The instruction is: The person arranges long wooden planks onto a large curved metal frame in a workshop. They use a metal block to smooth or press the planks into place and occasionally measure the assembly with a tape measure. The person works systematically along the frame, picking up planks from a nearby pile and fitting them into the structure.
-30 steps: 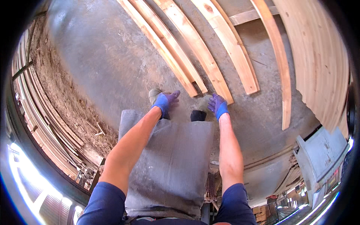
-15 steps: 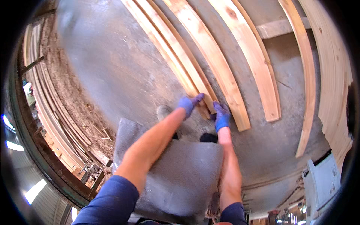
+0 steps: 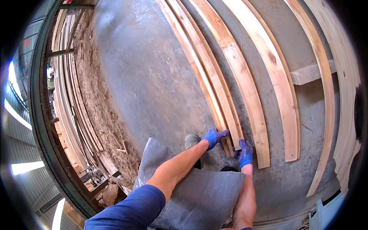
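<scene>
Two narrow wooden boards lie side by side, the right one raised a little over the left at the near end. My left hand, in a blue-purple glove, closes on the boards' left side near that end; its fingertips are partly hidden. My right hand, gloved alike, grips the near end of the right board, thumb on the upper side and fingers partly underneath. A wider board lies just right of my right hand. A grey apron-like sheet covers my lap below the forearms.
More boards lie spaced out to the right, beside a thin curved-looking one and a wide stack. A short block sits crosswise under the thin board. Left are a dark metal beam, long stacked strips and sawdust-covered ground.
The view has shifted, so boards and hands sit lower and further right in the picture. Both hands stay at the near ends of the two narrow boards.
</scene>
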Motion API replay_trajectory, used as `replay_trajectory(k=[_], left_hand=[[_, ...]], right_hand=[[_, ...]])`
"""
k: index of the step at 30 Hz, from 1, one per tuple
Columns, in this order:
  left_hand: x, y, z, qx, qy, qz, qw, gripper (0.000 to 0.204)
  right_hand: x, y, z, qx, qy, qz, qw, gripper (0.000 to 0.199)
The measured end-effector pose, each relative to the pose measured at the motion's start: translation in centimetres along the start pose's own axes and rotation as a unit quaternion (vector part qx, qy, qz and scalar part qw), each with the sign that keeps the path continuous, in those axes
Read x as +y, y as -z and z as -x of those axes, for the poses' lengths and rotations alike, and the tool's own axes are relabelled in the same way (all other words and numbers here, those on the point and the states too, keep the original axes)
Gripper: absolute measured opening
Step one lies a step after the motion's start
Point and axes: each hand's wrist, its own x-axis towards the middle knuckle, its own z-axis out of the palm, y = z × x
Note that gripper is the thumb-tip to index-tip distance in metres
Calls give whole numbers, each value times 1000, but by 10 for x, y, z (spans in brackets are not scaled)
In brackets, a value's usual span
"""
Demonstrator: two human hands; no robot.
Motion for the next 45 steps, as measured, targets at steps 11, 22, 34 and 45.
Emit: replay_trajectory(k=[11, 22, 34, 45], left_hand=[[25, 10, 63, -132, 43, 218, 966, 58], [109, 27, 294, -207, -26, 275, 938, 68], [82, 83, 469, -162, -120, 500, 842, 75], [77, 148, 550, -205, -176, 513, 815, 90]], right_hand=[[-48, 7, 42, -82, 31, 195, 977, 30], [-163, -4, 274, -167, 86, 165, 968, 29], [-130, -24, 590, -214, 58, 205, 953, 32], [-80, -117, 660, -270, -20, 470, 840, 49]])
